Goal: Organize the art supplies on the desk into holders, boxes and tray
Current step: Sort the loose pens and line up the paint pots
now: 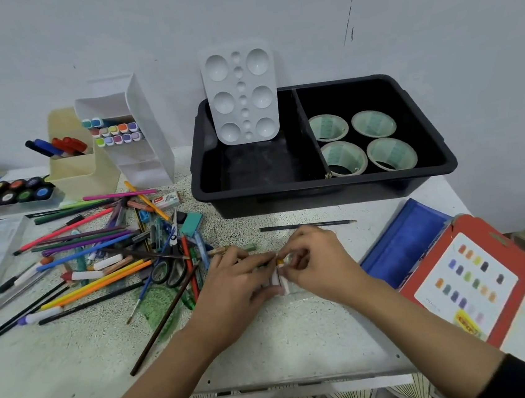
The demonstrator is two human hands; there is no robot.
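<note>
Both hands meet at the desk's middle front over a small bundle of white sticks with an orange tip (pixel 279 275), lying on a clear plastic sleeve (pixel 300 295). My left hand (pixel 237 279) grips the bundle from the left. My right hand (pixel 316 258) pinches its top end with curled fingers. A heap of coloured pencils, pens, brushes and scissors (pixel 105 254) lies to the left. A black divided tray (pixel 324 179) stands behind, with a white palette (pixel 240 97) leaning in its left part and several tape rolls (pixel 362 139) in its right.
A white slanted marker holder (pixel 131 131) and a cream holder with markers (pixel 73 167) stand at back left, next to a paint pot set (pixel 4 193). An open blue-and-red case (pixel 439 264) lies at right. A lone dark pencil (pixel 306 225) lies before the tray.
</note>
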